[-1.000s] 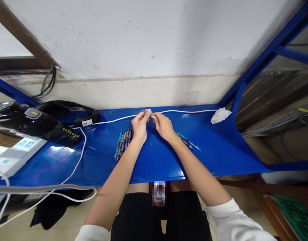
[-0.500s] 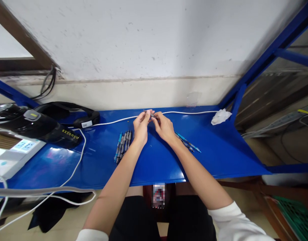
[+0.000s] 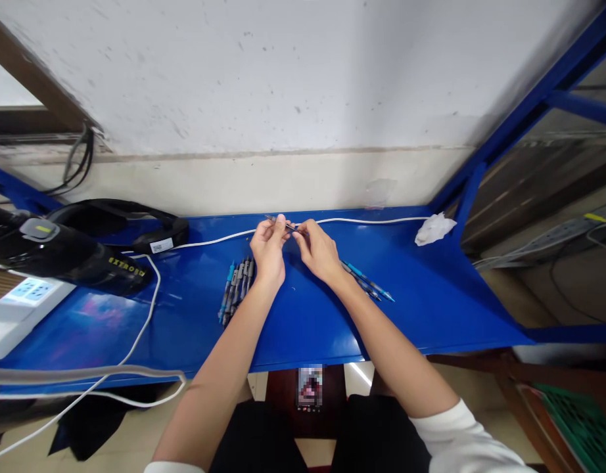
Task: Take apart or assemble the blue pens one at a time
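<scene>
Above the far middle of the blue shelf, my left hand (image 3: pixel 269 253) is closed on a dark pen (image 3: pixel 289 226), whose one end sticks out to the left past the thumb. Fingertips of my right hand (image 3: pixel 319 249) pinch the other end of it. Between the hands only a thin dark length shows, and I cannot tell whether it is the barrel or a part drawn out of it. Left of my left forearm lies a row of several pens (image 3: pixel 238 282), grey and blue. A few more pens (image 3: pixel 369 281) rest beside my right wrist, partly hidden by it.
A white cable (image 3: pixel 219 238) runs along the back of the blue shelf (image 3: pixel 307 322). At the left are a black bottle-shaped device (image 3: pixel 86 259), a black headband-like item (image 3: pixel 165 226) and a white power strip (image 3: pixel 31 295). Crumpled tissue (image 3: pixel 435 229) sits at the right.
Both hands have shifted slightly left in view, and the camera has turned a little. More of the pen sticks out left of my left hand, and a thin length now shows between the hands.
</scene>
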